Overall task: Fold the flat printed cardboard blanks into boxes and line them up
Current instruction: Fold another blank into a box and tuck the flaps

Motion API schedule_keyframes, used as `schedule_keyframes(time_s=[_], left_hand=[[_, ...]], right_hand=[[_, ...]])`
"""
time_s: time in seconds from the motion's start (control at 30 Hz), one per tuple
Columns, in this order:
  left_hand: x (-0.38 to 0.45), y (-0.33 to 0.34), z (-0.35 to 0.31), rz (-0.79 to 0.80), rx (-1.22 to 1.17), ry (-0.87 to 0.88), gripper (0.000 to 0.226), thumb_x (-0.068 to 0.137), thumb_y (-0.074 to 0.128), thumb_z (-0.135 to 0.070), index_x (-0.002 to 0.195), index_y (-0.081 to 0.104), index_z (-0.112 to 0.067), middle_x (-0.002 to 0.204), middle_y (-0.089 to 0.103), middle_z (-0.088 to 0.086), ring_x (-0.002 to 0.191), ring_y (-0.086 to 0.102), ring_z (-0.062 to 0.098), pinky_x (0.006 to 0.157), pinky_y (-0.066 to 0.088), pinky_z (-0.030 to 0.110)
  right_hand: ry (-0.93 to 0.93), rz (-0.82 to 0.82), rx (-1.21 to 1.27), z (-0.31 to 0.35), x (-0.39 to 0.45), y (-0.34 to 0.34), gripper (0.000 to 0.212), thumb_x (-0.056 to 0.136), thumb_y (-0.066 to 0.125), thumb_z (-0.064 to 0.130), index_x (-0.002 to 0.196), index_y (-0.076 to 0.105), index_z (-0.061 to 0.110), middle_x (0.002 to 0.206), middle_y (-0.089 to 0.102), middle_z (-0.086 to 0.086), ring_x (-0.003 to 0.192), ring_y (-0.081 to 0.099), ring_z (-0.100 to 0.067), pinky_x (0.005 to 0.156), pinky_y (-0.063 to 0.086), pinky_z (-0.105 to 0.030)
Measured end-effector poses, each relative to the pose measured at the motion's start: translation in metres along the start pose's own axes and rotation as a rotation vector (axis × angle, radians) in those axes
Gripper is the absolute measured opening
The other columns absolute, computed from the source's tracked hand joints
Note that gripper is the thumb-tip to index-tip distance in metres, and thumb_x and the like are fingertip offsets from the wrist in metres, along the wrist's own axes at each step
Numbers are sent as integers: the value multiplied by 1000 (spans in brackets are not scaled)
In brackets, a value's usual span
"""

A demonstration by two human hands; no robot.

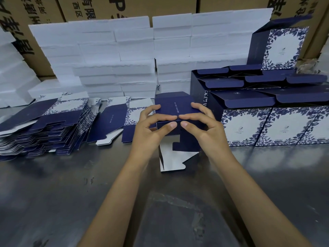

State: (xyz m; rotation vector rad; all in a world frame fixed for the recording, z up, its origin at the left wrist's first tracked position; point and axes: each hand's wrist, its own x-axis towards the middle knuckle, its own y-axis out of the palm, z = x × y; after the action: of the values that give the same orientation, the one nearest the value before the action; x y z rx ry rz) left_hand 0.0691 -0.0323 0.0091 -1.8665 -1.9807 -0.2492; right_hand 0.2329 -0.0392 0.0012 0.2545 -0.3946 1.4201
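toward the left edge of the surface [53,193] a slumped stack of flat blanks [44,132] lies fanned out, likely so the next one slides off easily. a few loose blanks [110,122] lie between it and the work. near the middle of the surface the left hand [151,129] and right hand [201,129] both grasp the half-folded box [175,111], each grip pinching a navy flap, thumbs meeting at the fold, apparently to press the flaps shut evenly; a white flap hangs open underneath. toward the right edge finished boxes [277,129] stand in a row, more stacked above, lids open. white foam blocks [115,59] line the far edge.
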Motion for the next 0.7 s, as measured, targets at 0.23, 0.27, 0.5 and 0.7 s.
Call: schedule_keyframes(time_s=[0.23, 0.27, 0.5, 0.7], left_hand=[[2, -11, 1, 42, 8, 10, 20, 82, 81, -20, 92, 78, -37, 139, 54, -17, 118, 47, -19, 81, 37, -3], [3, -13, 1, 44, -9, 7, 20, 82, 81, -18, 93, 79, -35, 139, 55, -16, 118, 48, -18, 81, 38, -2], [3, -15, 2, 56, -50, -16, 21, 81, 82, -19, 93, 81, -36, 138, 58, -21, 124, 49, -13, 88, 41, 4], [4, -16, 0, 33, -73, -46, 22, 83, 79, -12, 91, 79, -33, 140, 58, -16, 131, 50, -3, 99, 41, 15]], right_hand=[[2, 27, 7, -1, 1, -5, 23, 88, 76, 11, 100, 78, 30, 139, 54, 20, 135, 45, 0, 115, 38, -35], [-2, 35, 13, -1, 1, -5, 22, 89, 75, 10, 100, 78, 28, 139, 55, 18, 133, 46, 2, 112, 39, -29], [-13, 63, 25, -1, 3, -12, 19, 90, 74, 8, 101, 78, 23, 139, 57, 14, 128, 50, 5, 105, 42, -21], [-4, 67, 77, -7, 5, -13, 21, 91, 73, 10, 98, 79, 29, 140, 59, 19, 131, 49, 6, 115, 38, -35]])
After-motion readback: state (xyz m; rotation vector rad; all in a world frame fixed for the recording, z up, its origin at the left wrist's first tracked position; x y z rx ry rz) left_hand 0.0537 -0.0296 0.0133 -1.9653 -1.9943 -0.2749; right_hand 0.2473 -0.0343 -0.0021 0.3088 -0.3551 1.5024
